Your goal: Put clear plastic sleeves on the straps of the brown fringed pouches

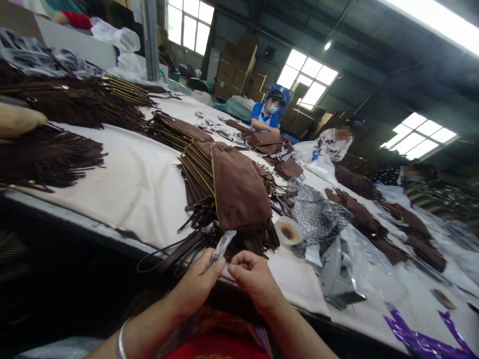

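My left hand [205, 273] is closed around a small clear plastic wrapper [225, 243] that sticks up past the fingers. Whatever is inside the wrapper is too blurred to make out. Close beside it, my right hand [250, 271] has its thumb and index finger pressed together in a pinch; what they hold, if anything, is too small to see. Just beyond both hands, brown zippered bags [241, 187] with fringe and gold zippers lean in a stacked row. Dark straps [183, 252] from these bags hang toward the table's front edge near my left hand.
At right are a bowl of brown liquid [289, 231], a patterned grey cloth [318, 209], a tape dispenser [339, 271] and purple tape [415, 331]. More fringed bags [123, 92] lie at left, near another person's hand [20, 120]. Co-workers [266, 112] sit across the table.
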`<state>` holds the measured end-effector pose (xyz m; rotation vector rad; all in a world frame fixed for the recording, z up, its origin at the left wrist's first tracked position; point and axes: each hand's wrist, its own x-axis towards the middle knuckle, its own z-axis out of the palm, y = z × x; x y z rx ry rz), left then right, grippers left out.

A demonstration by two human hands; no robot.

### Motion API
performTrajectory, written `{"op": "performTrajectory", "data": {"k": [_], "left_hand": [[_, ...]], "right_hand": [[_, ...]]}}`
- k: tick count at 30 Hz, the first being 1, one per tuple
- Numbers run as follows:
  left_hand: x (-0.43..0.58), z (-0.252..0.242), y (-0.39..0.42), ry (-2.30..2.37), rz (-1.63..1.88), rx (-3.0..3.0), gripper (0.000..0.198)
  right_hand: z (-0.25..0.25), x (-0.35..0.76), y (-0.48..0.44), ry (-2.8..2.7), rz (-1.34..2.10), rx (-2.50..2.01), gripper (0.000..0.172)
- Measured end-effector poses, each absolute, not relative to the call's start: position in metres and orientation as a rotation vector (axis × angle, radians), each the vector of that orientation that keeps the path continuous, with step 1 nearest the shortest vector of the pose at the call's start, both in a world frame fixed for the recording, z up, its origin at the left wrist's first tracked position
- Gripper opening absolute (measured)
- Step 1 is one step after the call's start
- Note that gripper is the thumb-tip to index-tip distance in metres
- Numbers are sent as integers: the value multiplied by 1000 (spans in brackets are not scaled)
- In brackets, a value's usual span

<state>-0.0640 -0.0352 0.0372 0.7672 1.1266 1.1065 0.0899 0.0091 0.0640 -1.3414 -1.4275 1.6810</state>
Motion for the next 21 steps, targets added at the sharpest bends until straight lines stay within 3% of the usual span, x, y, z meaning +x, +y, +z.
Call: {"op": "performTrajectory", "data": {"k": [7,21], "left_hand": [[-71,36,-29,1053,1020,686,34],[-73,28,-26,690,1009,400,30]], "right_hand": [[64,92,14,-1496,1609,-1348,19],[48,88,10,-920,2114,-1125,25]]}}
